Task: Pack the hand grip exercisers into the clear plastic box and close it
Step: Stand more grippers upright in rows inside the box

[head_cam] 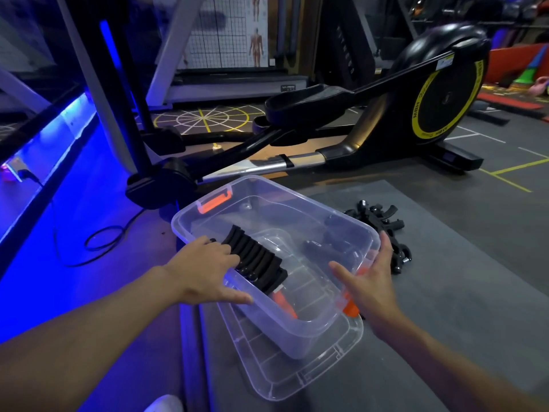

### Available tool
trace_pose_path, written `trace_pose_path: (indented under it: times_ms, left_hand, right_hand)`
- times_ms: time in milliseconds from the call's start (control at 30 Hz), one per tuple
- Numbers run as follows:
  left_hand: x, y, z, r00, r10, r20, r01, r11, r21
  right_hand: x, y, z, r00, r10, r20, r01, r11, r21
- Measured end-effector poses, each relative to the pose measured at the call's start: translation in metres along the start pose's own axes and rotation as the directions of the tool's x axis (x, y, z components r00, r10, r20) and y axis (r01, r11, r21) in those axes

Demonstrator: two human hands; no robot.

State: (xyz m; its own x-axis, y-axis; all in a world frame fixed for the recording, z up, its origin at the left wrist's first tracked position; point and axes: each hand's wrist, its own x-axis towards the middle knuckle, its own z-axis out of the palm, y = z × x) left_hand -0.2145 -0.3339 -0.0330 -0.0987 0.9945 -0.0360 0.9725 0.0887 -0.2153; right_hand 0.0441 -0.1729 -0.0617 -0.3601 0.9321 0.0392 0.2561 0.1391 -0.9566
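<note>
On my far left a black cable (98, 242) loops across the floor in blue light. My left hand (205, 269) grasps the left rim of the clear box (300, 331): the fingers curl over the edge and down inside, and the thumb lies outside along the near wall. Just under those fingers a row of grip exercisers (255, 257) stands packed side by side against the box's left wall, black and ribbed. The box is open and sits tilted on top of its own clear lid (285, 379), which lies flat beneath it and juts out toward me. An orange latch (215, 200) shows at the far left corner of the box, and more orange shows at the near right end. Some dark shapes show in the box's right half; I cannot tell whether they lie inside or are seen through the wall. My right hand (368, 286) is released, fingers spread and straight, the palm facing the box's right rim; whether it touches the plastic I cannot tell. Just beyond it a pile of grip exercisers (383, 218) lies loose on the grey mat (445, 292), beside the box's right wall. Behind everything stands a black cross trainer (439, 99) with a yellow-ringed wheel.
</note>
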Motion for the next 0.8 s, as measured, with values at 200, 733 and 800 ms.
trace_pose_path:
  times_ms: [200,733,800]
  left_hand:
    - [0.003,0.003,0.000,0.998,-0.033,-0.054,0.031,0.999,-0.043]
    - [0.021,-0.063,0.002,0.890,-0.430,-0.153,0.355,0.863,-0.361]
    - [0.025,-0.087,0.018,0.814,-0.576,-0.069,0.516,0.773,-0.369]
  right_hand:
    - [0.018,-0.004,-0.002,0.999,-0.020,0.039,0.015,0.991,0.131]
    - [0.034,0.006,-0.001,0.999,-0.032,-0.016,0.035,0.984,0.173]
    - [0.034,0.008,-0.002,0.999,-0.035,-0.016,0.037,0.984,0.173]
